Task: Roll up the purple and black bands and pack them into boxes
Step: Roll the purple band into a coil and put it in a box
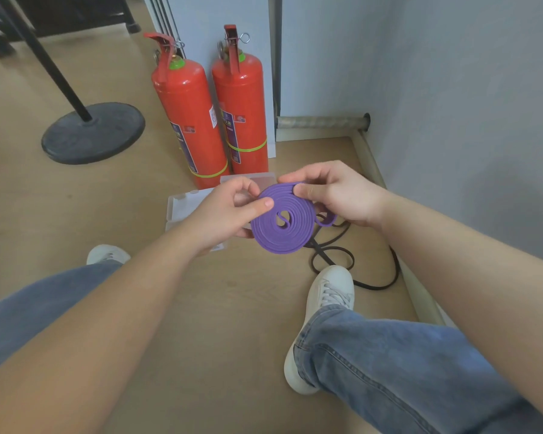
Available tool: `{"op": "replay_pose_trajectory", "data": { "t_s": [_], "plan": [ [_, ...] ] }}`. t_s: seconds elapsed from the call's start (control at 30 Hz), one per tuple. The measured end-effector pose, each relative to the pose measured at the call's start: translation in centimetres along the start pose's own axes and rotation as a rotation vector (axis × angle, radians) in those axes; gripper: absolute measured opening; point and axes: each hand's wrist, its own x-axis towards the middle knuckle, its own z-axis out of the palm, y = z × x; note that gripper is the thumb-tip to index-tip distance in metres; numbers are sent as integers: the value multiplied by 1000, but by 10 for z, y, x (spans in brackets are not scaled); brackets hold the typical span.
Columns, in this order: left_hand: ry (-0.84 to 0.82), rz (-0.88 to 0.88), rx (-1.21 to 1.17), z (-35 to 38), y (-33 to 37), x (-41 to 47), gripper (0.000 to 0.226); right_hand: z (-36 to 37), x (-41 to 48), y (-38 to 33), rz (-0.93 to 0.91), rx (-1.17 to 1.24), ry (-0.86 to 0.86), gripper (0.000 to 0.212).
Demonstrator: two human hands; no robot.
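Note:
The purple band (282, 228) is wound into a flat spiral coil held above the floor. My left hand (229, 211) pinches its left edge with thumb on top. My right hand (333, 192) grips its upper right edge, where a short loose end loops out below the fingers. The black band (355, 270) lies unrolled on the wooden floor under my right hand, beside my right shoe. Clear plastic boxes (185, 208) sit on the floor behind my left hand, partly hidden by it; one lid stands open.
Two red fire extinguishers (242, 108) stand against a white cabinet behind the boxes. A black round stand base (91, 133) sits at the left. A grey wall with a pipe along its foot (370, 161) runs on the right. My legs and white shoes (329, 292) frame the floor.

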Motion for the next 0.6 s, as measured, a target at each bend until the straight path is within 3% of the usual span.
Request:
{"op": "replay_pose_trajectory", "data": {
  "t_s": [0.13,0.27,0.5,0.6],
  "plan": [
    [-4,-9,-40,2,-2,-3,19,4,0,-5,9,-94,-27,24],
    [82,4,-154,3,-5,-5,20,4,3,-2,36,-48,115,15],
    [221,5,-317,6,-3,-1,20,0,1,3,140,302,47,23],
    [244,1,-384,5,-2,-1,18,6,4,4,111,430,124,6]
  ]
}}
